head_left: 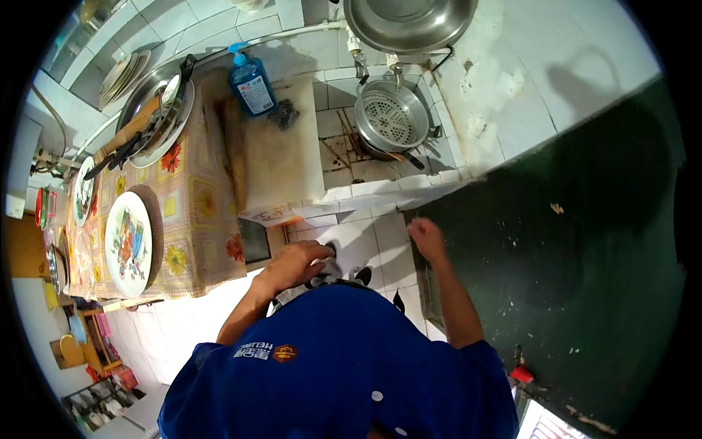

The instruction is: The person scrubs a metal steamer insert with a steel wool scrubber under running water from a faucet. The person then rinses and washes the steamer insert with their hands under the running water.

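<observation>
My left hand [298,263] hangs in front of my body with loosely bent fingers apart, and nothing shows in it. My right hand [426,238] is curled closed near the front edge of the tiled sink [431,179], touching nothing visible. In that sink sits a steel pot with a perforated steamer insert [391,117]. A dark-handled pan [414,161] lies partly hidden beneath it, with several thin sticks [335,151] alongside. On the slab left of the sink stand a blue pump bottle [253,86] and a dark scouring pad [284,114].
A flower-patterned tablecloth [208,238] covers the table at left. It carries a decorated plate [129,245] and a pan with utensils [150,121]. A large steel basin [409,25] is above the taps [393,64]. A dark green surface [563,249] fills the right side.
</observation>
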Demonstrator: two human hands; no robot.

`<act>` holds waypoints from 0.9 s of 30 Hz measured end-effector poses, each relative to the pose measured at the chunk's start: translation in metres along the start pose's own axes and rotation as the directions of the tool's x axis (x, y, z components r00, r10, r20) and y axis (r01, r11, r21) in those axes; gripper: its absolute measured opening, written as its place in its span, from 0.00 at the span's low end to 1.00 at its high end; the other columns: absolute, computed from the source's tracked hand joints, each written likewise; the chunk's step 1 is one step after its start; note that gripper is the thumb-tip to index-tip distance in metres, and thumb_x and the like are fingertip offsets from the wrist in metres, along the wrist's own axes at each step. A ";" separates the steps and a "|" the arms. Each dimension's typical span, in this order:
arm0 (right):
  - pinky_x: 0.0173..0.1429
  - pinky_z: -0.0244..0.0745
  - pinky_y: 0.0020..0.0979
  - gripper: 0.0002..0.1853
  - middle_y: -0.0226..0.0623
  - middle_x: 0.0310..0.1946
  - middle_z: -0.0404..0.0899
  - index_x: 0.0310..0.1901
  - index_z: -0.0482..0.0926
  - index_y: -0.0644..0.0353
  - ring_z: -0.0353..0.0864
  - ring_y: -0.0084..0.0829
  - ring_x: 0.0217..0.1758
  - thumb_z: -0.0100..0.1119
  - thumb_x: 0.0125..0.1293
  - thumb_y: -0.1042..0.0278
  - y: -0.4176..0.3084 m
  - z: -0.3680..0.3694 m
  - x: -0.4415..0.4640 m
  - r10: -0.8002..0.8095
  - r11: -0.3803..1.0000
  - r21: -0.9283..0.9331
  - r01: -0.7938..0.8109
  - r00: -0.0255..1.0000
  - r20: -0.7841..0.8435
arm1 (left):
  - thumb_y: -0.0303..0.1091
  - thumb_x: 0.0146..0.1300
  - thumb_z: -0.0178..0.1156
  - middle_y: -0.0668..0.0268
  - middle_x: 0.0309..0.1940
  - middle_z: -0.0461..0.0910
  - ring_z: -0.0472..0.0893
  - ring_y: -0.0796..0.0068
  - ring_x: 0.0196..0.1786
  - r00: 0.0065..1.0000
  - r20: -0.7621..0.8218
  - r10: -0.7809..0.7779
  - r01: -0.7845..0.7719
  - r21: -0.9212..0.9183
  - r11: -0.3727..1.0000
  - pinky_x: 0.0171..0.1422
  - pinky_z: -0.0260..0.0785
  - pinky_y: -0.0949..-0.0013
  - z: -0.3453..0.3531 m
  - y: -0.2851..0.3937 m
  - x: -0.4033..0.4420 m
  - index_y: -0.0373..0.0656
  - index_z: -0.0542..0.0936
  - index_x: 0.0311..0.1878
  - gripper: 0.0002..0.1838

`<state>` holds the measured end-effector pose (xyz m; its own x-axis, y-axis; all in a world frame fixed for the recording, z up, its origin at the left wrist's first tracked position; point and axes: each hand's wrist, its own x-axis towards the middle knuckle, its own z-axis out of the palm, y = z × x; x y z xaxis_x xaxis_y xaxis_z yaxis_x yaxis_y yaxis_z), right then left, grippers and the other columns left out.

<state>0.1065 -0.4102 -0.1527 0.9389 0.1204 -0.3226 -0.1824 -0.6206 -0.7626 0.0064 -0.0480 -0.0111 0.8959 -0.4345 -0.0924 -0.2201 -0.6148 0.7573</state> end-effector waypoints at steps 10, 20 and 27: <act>0.56 0.72 0.44 0.32 0.52 0.56 0.70 0.61 0.68 0.65 0.73 0.50 0.58 0.64 0.59 0.55 -0.094 0.039 0.188 -0.437 0.882 -0.238 0.406 0.894 -0.097 | 0.24 0.54 0.62 0.56 0.38 0.81 0.81 0.55 0.40 0.992 -0.075 -0.103 0.101 -0.035 0.994 0.44 0.73 0.59 -0.063 -0.047 0.039 0.40 0.80 0.48 0.16; 0.62 0.63 0.50 0.20 0.39 0.46 0.78 0.49 0.77 0.57 0.75 0.43 0.54 0.65 0.57 0.58 -0.126 0.034 0.271 -0.412 0.563 -0.702 0.435 0.885 0.218 | 0.25 0.55 0.63 0.57 0.41 0.82 0.82 0.57 0.39 0.893 -0.263 -0.366 0.360 -0.072 0.930 0.43 0.75 0.63 -0.051 -0.046 0.071 0.41 0.81 0.48 0.15; 0.46 0.73 0.45 0.07 0.40 0.32 0.80 0.35 0.79 0.58 0.80 0.43 0.39 0.61 0.58 0.66 -0.090 0.043 0.315 -0.475 0.507 -0.560 0.655 0.755 0.453 | 0.27 0.55 0.63 0.59 0.38 0.82 0.82 0.58 0.40 0.799 -0.290 -0.527 0.494 -0.183 0.850 0.45 0.74 0.63 -0.028 -0.020 0.107 0.42 0.81 0.48 0.15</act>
<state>0.4064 -0.2837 -0.2100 0.6628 0.7365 -0.1353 0.6863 -0.6697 -0.2838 0.1176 -0.0635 -0.0183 0.9437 0.1676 -0.2852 0.3261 -0.6165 0.7167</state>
